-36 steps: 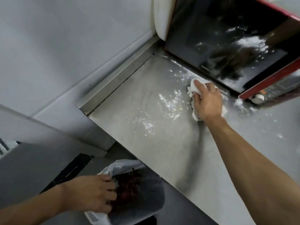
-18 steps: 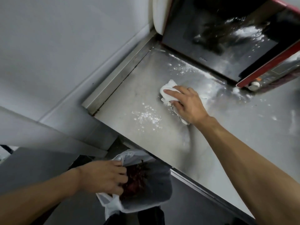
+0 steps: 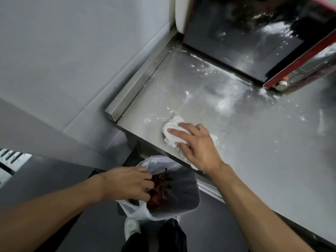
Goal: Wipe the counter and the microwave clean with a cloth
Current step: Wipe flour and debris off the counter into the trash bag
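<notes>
Pressing cloth (image 3: 172, 133) on counter (image 3: 254, 146); microwave (image 3: 236, 33) logo (image 3: 228, 59) blurred, possibly "Galanz".

A kitchen is being indicated by a powder-dusted stainless-steel counter (image 3: 258, 153), with a red-framed black-glass microwave (image 3: 245, 42) being seen at one o'clock.
</notes>
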A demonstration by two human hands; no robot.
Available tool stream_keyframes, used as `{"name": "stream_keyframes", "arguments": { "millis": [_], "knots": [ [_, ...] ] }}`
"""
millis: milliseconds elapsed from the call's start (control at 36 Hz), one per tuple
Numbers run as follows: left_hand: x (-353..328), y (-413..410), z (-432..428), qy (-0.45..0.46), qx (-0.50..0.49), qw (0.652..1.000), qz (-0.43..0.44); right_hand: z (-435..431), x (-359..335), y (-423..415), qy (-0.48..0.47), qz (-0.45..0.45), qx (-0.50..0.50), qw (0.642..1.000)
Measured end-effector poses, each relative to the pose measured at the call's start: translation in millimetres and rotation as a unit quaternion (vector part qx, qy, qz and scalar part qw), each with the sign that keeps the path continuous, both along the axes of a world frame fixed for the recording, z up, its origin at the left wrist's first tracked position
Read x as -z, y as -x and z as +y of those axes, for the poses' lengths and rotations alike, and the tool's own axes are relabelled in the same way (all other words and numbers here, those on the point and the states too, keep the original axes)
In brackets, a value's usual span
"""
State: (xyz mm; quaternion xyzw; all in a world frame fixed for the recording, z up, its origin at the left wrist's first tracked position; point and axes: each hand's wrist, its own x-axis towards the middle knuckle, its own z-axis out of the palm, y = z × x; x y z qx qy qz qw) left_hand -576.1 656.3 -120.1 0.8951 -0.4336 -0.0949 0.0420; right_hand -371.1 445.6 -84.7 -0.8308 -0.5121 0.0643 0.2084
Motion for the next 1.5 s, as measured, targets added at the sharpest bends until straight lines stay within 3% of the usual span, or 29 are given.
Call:
{"name": "stream_keyframes", "arguments": {
  "millis": [361, 500, 861, 1028, 1194, 1361, 1500],
  "knots": [
    [-2.0, 7.5, 4.1, -0.002, 0.01, 1.0, -0.004, -37.0, 5.8, 101.4, -0.039, -0.033, -0.01, 0.999],
    [-4.5, 15.8, 8.3, 0.004, 0.008, 1.0, -0.007, -51.6, 8.3, 129.5, -0.105, -0.02, 0.077, 0.991],
    [-18.4, 25.7, 7.9, 0.018, -0.007, 1.0, -0.021, -42.0, 24.4, 156.0, -0.055, -0.032, 0.087, 0.994],
    [-25.4, 26.8, 8.8, 0.017, -0.016, 1.0, -0.016, -43.7, 16.4, 161.8, -0.101, 0.053, 0.161, 0.98],
    [-23.7, 26.7, 13.3, 0.016, -0.02, 0.999, -0.031, -43.4, -29.1, 106.7, -0.168, 0.053, 0.291, 0.94],
    [-28.0, 19.7, 11.8, 0.017, -0.037, 0.998, -0.041, -57.3, -21.1, -18.6, -0.074, -0.042, 0.377, 0.922],
    [-21.7, 21.0, 7.6, 0.013, -0.034, 0.998, -0.049, -53.0, -2.0, -90.9, -0.025, -0.041, 0.455, 0.889]
  ]
}}
